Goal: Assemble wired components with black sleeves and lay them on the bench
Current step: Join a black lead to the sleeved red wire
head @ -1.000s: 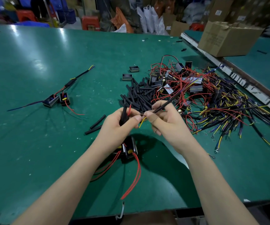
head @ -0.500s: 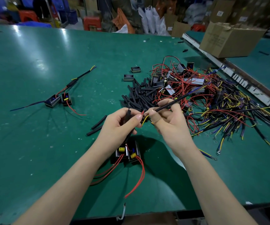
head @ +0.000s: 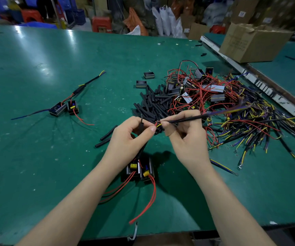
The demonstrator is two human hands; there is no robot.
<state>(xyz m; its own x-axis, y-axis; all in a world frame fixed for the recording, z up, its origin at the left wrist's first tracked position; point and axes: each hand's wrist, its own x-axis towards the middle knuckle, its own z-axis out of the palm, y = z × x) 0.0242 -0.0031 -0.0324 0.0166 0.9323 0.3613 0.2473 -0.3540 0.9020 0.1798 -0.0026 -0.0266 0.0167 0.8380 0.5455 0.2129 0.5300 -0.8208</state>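
Head view, over a green table. Left hand pinches a short black sleeve upright, thumb and forefinger closed on it. Right hand pinches a thin black cable running off to the right; its red and yellow wire tips meet the left fingertips. Two small black components with red leads hang just below the hands. Loose sleeve pile and wire tangle lie beyond. One finished assembly rests far left.
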